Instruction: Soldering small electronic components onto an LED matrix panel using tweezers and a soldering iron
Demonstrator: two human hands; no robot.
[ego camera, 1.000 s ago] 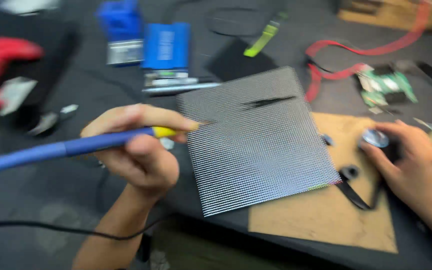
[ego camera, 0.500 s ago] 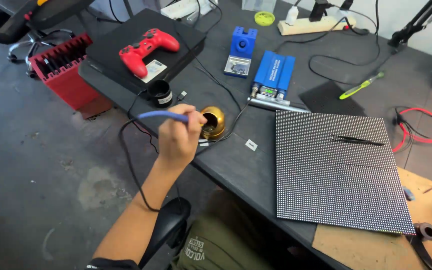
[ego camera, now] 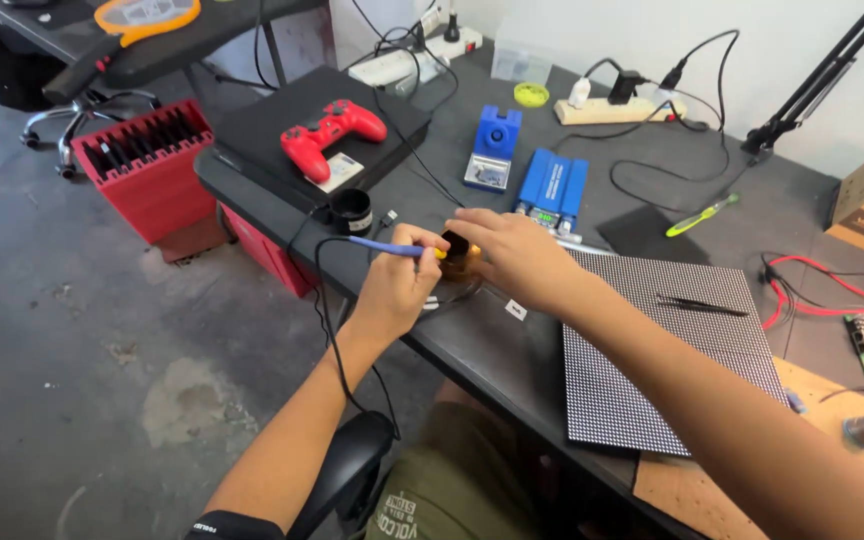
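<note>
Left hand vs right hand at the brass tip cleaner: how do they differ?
The left hand is closed around a blue-handled soldering iron; the right hand carries no tool and lies palm-down over the brass tip cleaner. The left hand comes from below, the right hand reaches across from the right. Both meet at the cleaner, at the desk edge.

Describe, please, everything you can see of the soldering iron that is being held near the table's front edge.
The soldering iron has a slim blue handle with a yellow collar towards its tip. It lies almost level, pointing right. The left hand grips it like a pen, and its tip end is hidden where it meets the small brass-coloured holder, which the right hand covers. A thin black cable loops from the handle's rear down past the dark table edge.
</note>
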